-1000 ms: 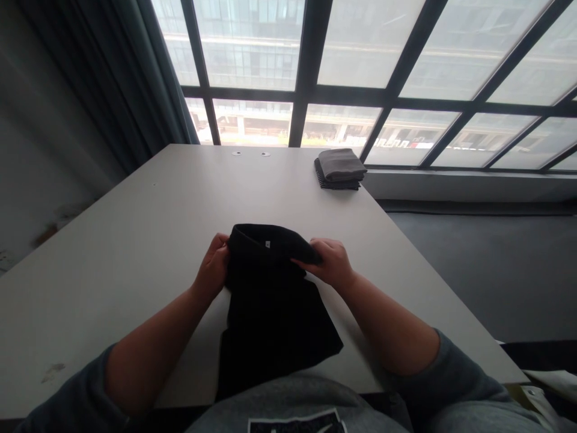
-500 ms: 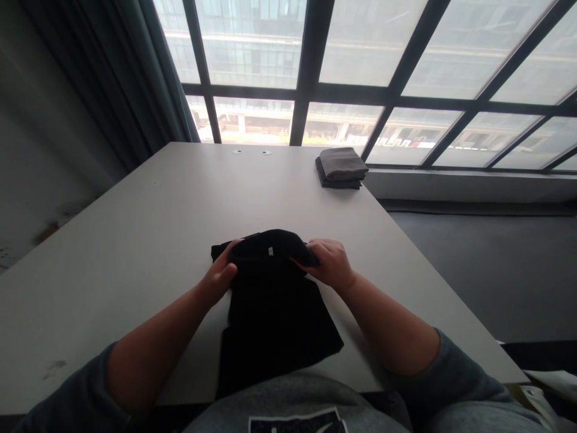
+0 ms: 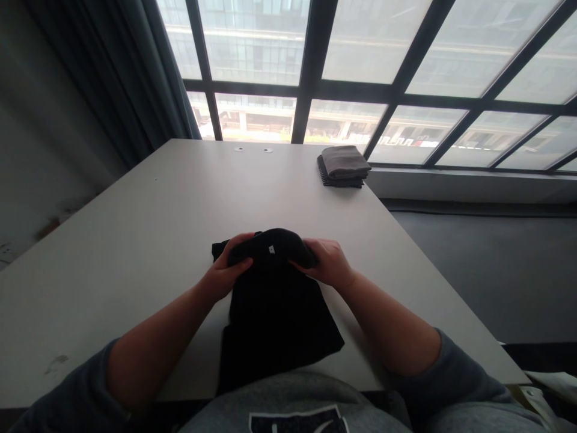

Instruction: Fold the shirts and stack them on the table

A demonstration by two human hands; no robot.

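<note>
A black garment (image 3: 279,325) lies on the white table (image 3: 180,204), its near end reaching the table's front edge by my body. Its far end is a banded opening, lifted a little, with a small white label (image 3: 271,249) showing inside. My left hand (image 3: 228,267) grips the left side of this band, thumb on the near side and fingers behind. On the right side, my right hand (image 3: 328,261) is closed round the band in the same way. Whether it is trousers or a top I cannot tell. Some dark cloth sticks out beyond my left hand.
A stack of folded grey and dark cloths (image 3: 345,165) sits at the table's far right corner. Large windows (image 3: 252,114) stand behind the table, with a dark curtain (image 3: 148,78) at the left. Two small round fittings (image 3: 268,150) are near the back edge.
My left hand has slid inward along the band, its thumb now further right and over the edge. The opening looks narrower. My right hand has barely moved.
</note>
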